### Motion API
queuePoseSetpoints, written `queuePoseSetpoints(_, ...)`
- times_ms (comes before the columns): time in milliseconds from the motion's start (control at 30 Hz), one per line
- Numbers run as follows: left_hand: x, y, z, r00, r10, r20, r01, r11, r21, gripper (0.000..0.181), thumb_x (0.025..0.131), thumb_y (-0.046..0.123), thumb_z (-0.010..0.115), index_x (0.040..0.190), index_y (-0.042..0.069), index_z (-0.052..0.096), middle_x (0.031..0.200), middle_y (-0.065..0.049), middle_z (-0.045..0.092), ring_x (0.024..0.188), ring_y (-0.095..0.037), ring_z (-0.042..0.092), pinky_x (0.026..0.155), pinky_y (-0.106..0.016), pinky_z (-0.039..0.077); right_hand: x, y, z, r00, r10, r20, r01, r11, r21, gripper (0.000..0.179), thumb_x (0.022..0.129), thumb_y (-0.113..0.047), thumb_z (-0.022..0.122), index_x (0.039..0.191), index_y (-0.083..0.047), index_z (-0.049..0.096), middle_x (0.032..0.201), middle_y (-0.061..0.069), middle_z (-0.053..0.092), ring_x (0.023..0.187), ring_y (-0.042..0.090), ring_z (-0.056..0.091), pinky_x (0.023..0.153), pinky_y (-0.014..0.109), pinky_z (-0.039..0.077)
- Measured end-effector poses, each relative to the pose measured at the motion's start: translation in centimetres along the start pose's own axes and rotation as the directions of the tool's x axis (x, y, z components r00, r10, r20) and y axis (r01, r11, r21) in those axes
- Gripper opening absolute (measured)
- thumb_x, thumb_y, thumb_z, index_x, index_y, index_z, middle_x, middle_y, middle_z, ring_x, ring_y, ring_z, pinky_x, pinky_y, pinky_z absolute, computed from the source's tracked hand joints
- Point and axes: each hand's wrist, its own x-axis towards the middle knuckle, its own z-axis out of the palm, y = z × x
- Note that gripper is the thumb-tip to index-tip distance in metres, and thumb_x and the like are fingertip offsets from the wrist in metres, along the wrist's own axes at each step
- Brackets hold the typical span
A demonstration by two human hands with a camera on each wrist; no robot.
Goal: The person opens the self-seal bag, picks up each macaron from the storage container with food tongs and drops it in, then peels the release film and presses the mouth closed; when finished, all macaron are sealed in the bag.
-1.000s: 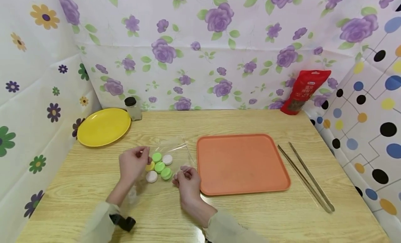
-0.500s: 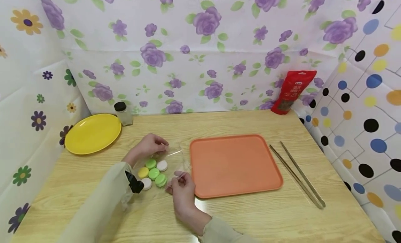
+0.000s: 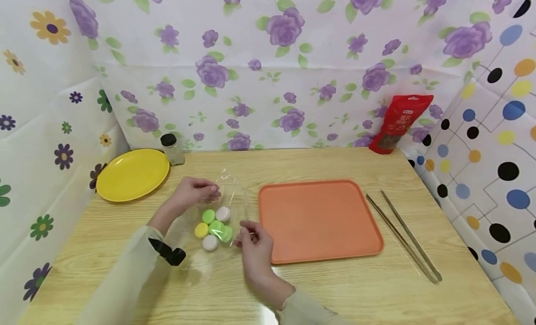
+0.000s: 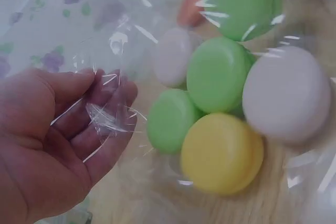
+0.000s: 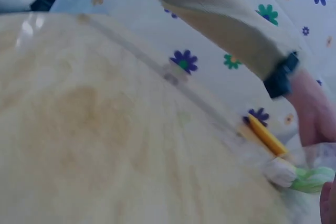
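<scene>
A clear plastic bag [image 3: 237, 199] lies on the wooden table [image 3: 234, 292], with several macarons inside. Among them are green macarons [image 3: 208, 216], a yellow macaron [image 3: 201, 230] and pale macarons [image 3: 211, 243]. My left hand [image 3: 190, 195] pinches the film at the bag's far side; the left wrist view shows crumpled film between thumb and fingers [image 4: 118, 95]. My right hand [image 3: 256, 255] pinches the bag's near right edge, beside the tray. Only a sliver of that hand enters the right wrist view, at its right border.
An orange tray [image 3: 320, 222] lies right of the bag, with long metal tongs [image 3: 406, 239] beyond it. A yellow plate [image 3: 133, 175] and a black-capped jar [image 3: 173, 150] stand at the back left. A red pouch [image 3: 399, 125] leans at the back right.
My left hand has moved from the bag's left side to its far side and now lifts the film there. My right hand stays at the near right edge. The macarons have bunched slightly.
</scene>
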Motion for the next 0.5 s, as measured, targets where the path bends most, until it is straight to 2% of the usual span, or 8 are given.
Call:
queuePoseSetpoints(67, -1.3, 0.6, -0.3, 0.999, 0.024, -0.039, -0.028, 0.993, -0.111, 0.035, 0.102, 0.01, 0.06, 0.122, -0.018, 0.059, 0.102, -0.018, 0.073, 0.088, -0.019, 0.072, 0.084, -0.038, 0.059, 0.9, -0.7, -0.8, 0.997, -0.075, 0.017, 0.076, 0.994, -0.077, 0.012, 0.097, 0.003, 0.061, 0.106, 0.006, 0.068, 0.088, 0.011, 0.06, 0.077, 0.029, 0.063, 0.07, 0.036, 0.06)
queuePoseSetpoints(133, -2.8, 1.2, -0.5, 0.993, 0.062, -0.101, -0.081, 0.976, -0.202, 0.032, 0.102, 0.011, 0.061, 0.12, -0.015, 0.061, 0.101, -0.013, 0.074, 0.09, -0.017, 0.072, 0.085, -0.037, 0.058, 1.9, -1.7, -1.7, 0.984, -0.168, 0.055, 0.175, 0.973, -0.148, 0.01, 0.097, 0.001, 0.063, 0.103, 0.002, 0.071, 0.091, 0.011, 0.063, 0.08, 0.03, 0.065, 0.069, 0.033, 0.059)
queuePoseSetpoints(167, -3.6, 1.6, -0.4, 0.988, 0.08, -0.135, -0.112, 0.962, -0.25, 0.029, 0.101, 0.011, 0.062, 0.118, -0.013, 0.064, 0.1, -0.01, 0.075, 0.09, -0.017, 0.073, 0.085, -0.036, 0.058, 2.5, -2.4, -2.2, 0.972, -0.219, 0.082, 0.23, 0.958, -0.173, 0.01, 0.096, 0.0, 0.064, 0.102, 0.001, 0.072, 0.093, 0.011, 0.065, 0.083, 0.03, 0.066, 0.071, 0.03, 0.058)
queuePoseSetpoints(233, -5.4, 2.4, -0.1, 0.967, 0.138, -0.214, -0.203, 0.926, -0.318, 0.024, 0.1, 0.01, 0.063, 0.114, -0.008, 0.069, 0.097, -0.006, 0.076, 0.09, -0.017, 0.073, 0.085, -0.035, 0.058, 3.5, -4.3, -3.1, 0.941, -0.299, 0.155, 0.328, 0.921, -0.212, 0.01, 0.096, 0.0, 0.065, 0.102, 0.001, 0.073, 0.097, 0.011, 0.069, 0.09, 0.03, 0.067, 0.072, 0.027, 0.057)
queuePoseSetpoints(300, -7.1, 3.4, 0.5, 0.931, 0.208, -0.299, -0.314, 0.875, -0.369, 0.019, 0.099, 0.007, 0.064, 0.11, -0.006, 0.071, 0.095, -0.006, 0.076, 0.09, -0.019, 0.073, 0.086, -0.035, 0.057, 4.5, -6.8, -3.8, 0.91, -0.349, 0.225, 0.395, 0.894, -0.21, 0.01, 0.096, 0.0, 0.066, 0.102, 0.002, 0.073, 0.1, 0.012, 0.072, 0.093, 0.029, 0.068, 0.075, 0.025, 0.057)
queuePoseSetpoints(400, -9.0, 5.2, 1.8, 0.856, 0.308, -0.416, -0.471, 0.796, -0.381, 0.019, 0.097, 0.0, 0.063, 0.109, -0.014, 0.069, 0.094, -0.009, 0.076, 0.089, -0.022, 0.074, 0.086, -0.036, 0.057, 5.5, -10.8, -4.6, 0.863, -0.388, 0.324, 0.46, 0.868, -0.187, 0.012, 0.096, 0.0, 0.065, 0.103, 0.003, 0.073, 0.097, 0.014, 0.074, 0.09, 0.025, 0.07, 0.077, 0.028, 0.058)
queuePoseSetpoints(467, -9.9, 6.6, 2.7, 0.816, 0.332, -0.474, -0.528, 0.762, -0.376, 0.019, 0.096, -0.003, 0.062, 0.108, -0.017, 0.067, 0.093, -0.01, 0.076, 0.087, -0.023, 0.074, 0.085, -0.038, 0.057, 6.1, -12.8, -4.7, 0.837, -0.411, 0.361, 0.486, 0.862, -0.144, 0.012, 0.096, 0.003, 0.065, 0.103, 0.007, 0.072, 0.094, 0.017, 0.073, 0.085, 0.023, 0.07, 0.077, 0.032, 0.059)
queuePoseSetpoints(500, -10.3, 7.2, 3.0, 0.803, 0.339, -0.491, -0.543, 0.756, -0.366, 0.019, 0.096, -0.003, 0.062, 0.108, -0.018, 0.066, 0.093, -0.011, 0.076, 0.086, -0.023, 0.074, 0.084, -0.037, 0.057, 6.2, -13.6, -4.8, 0.831, -0.416, 0.37, 0.488, 0.864, -0.125, 0.012, 0.096, 0.003, 0.064, 0.103, 0.009, 0.072, 0.094, 0.018, 0.073, 0.085, 0.023, 0.07, 0.077, 0.034, 0.06)
